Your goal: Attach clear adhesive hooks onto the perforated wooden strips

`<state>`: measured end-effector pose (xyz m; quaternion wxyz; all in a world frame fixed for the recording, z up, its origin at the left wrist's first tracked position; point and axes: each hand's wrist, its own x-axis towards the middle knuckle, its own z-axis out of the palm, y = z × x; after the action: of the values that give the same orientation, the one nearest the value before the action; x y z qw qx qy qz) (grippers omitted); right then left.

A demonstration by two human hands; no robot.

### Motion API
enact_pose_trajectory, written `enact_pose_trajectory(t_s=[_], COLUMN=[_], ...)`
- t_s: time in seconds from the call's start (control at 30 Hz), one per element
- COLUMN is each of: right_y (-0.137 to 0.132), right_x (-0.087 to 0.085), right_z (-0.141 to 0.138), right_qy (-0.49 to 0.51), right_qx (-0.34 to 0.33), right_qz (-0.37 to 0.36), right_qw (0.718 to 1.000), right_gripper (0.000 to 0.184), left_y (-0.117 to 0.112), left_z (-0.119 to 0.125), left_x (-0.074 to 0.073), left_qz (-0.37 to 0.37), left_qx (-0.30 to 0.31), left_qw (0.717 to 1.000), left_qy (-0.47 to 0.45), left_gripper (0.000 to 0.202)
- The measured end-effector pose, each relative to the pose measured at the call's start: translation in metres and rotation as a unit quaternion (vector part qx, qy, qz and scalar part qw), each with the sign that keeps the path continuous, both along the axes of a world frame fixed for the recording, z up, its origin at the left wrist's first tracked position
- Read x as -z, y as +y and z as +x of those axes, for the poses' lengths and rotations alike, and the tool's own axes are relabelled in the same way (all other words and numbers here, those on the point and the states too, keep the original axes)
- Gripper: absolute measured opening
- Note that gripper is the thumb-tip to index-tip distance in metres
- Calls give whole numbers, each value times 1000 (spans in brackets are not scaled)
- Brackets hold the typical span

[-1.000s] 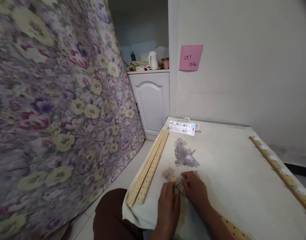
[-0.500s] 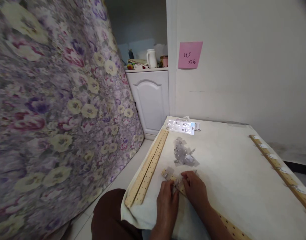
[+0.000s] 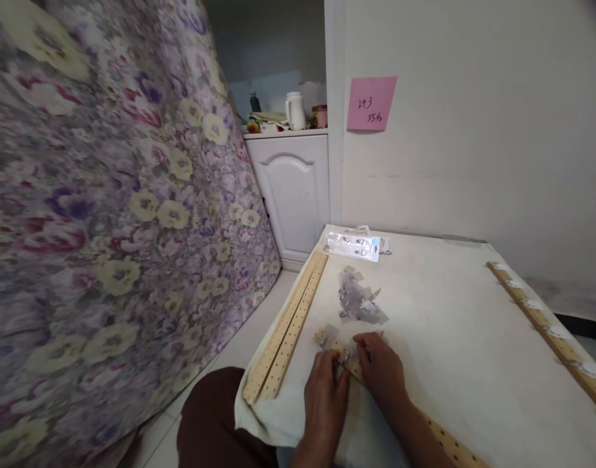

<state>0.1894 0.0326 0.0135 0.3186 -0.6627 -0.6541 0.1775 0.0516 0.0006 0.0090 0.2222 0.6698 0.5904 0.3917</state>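
Note:
A pale wooden strip with rows of holes (image 3: 448, 442) lies slantwise on the table in front of me, partly covered by my right forearm. Small metal clips with clear plastic tabs (image 3: 323, 339) sit at its far end. My left hand (image 3: 325, 398) is closed on the near side of the strip, its fingertips beside a second metal clip (image 3: 346, 357). On the other side, my right hand (image 3: 383, 367) has thumb and forefinger pinched close to that clip. What those fingertips hold is hidden. Beyond both hands rests a pile of clear-tabbed clips (image 3: 359, 299).
Two more holed strips (image 3: 290, 325) lie side by side along the table's left edge. Clear packaging (image 3: 351, 247) is at the back. Along the right edge runs a strip carrying several white-tabbed clips (image 3: 536, 312). A floral curtain (image 3: 132, 227) hangs at left.
Both hands stay at the same spot on the strip, with only slight finger movement. The view has shifted very slightly.

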Motion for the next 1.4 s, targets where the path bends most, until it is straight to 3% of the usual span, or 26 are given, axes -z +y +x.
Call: enact_pose_trajectory(t_s=[0.27,0.7,0.93,1.4], right_y=[-2,-1,-1,-3], right_x=[-4,-3,0,-2], right_z=[-1,-1,-1,-2], right_qy=[-9,-12,-18,-19], right_qx=[-2,3,0,4], right_qz=[0,-16,4,-3], right_qw=[1000,1000,1000,1000], right_gripper=[25,22,22,22], left_y=[0,-16,-20,-21], left_z=[1,-7,-10,-6], left_x=[-1,-1,9,11], left_qz=[-19,28,41,50], left_qx=[0,31,82,58], left_qw=[1000,999,996,990], left_qy=[3,-26,24,115], left_gripper=[24,26,44,45])
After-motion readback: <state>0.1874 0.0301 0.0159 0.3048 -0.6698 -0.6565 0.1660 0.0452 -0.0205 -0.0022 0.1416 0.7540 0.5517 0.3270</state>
